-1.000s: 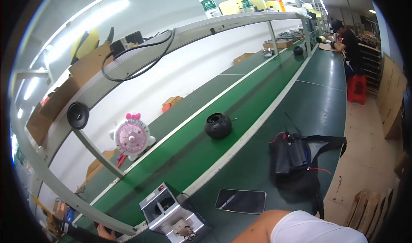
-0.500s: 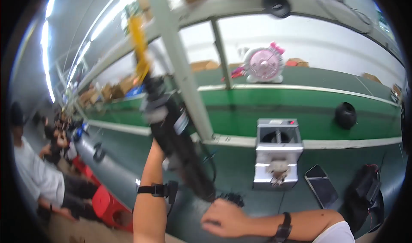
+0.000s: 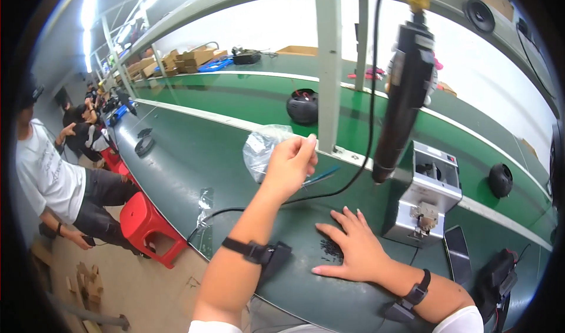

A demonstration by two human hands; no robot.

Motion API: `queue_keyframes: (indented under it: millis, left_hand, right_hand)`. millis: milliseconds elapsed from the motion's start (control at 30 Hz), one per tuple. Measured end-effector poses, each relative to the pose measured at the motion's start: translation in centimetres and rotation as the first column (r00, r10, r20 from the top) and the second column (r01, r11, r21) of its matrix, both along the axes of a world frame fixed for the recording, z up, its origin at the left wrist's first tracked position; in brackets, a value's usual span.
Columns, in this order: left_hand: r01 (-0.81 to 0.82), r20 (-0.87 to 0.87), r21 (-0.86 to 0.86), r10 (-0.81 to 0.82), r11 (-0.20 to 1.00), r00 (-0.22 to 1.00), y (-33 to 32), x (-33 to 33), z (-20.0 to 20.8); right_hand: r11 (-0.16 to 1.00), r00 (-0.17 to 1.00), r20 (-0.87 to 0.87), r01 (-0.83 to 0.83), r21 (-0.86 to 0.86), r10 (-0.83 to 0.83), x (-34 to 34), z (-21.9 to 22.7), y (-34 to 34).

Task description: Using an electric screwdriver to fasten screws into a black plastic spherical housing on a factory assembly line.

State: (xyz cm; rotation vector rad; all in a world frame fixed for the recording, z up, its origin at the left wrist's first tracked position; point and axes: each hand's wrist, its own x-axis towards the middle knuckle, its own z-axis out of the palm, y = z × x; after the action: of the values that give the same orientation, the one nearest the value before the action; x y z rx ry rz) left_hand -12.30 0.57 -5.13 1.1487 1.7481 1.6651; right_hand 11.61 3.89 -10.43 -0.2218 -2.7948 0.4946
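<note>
My left hand (image 3: 289,167) is raised over the table with its fingers curled and the thumb pressed in. Whatever it holds, if anything, is hidden. A clear plastic bag (image 3: 254,156) lies right behind that hand. My right hand (image 3: 354,247) rests on the dark green tabletop with its fingers spread, beside a heap of small black screws (image 3: 331,249). Above and beyond it hangs a black electric screwdriver (image 3: 401,100), tip down, free of both hands. A silver box-shaped machine (image 3: 428,195) with an open top stands right of the screwdriver.
A phone (image 3: 458,255) and a black pouch-like item (image 3: 495,274) lie at the right. Round black housings (image 3: 302,107) sit on the green strip behind a pale post (image 3: 328,68). A black cable (image 3: 329,196) crosses the table. At left are a red stool (image 3: 147,221) and a person (image 3: 56,168).
The view has swung left. My right hand has gone from curled to spread beside the screws. My left hand, hidden behind the screwdriver before, now shows near the bag.
</note>
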Motion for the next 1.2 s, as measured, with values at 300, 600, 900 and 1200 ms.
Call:
queue_keyframes:
  millis: [300, 600, 900, 1200]
  left_hand:
    - [-0.577, -0.371, 0.419, 0.712, 0.701, 0.596, -2.0, -8.7, -3.7]
    - [-0.479, -0.834, 0.025, 0.282, 0.878, 0.474, -2.6, -9.7, -5.5]
    - [-0.704, -0.729, -0.350, 0.292, 0.618, 0.619, -3.0, -8.9, -5.0]
    - [-0.702, -0.637, 0.209, 0.639, 0.681, 0.431, -2.9, -10.6, -4.9]
  right_hand:
    - [0.991, 0.994, -0.108, -0.013, -0.136, -0.001, -1.0, -2.0, 0.3]
    - [0.986, 0.992, -0.119, -0.061, -0.152, 0.043, -0.8, -1.4, 0.7]
    - [0.980, 0.997, -0.068, -0.044, -0.193, 0.031, -0.8, -1.7, 0.9]
    - [0.965, 0.992, -0.121, -0.070, -0.254, 0.041, -0.5, -2.1, 0.8]
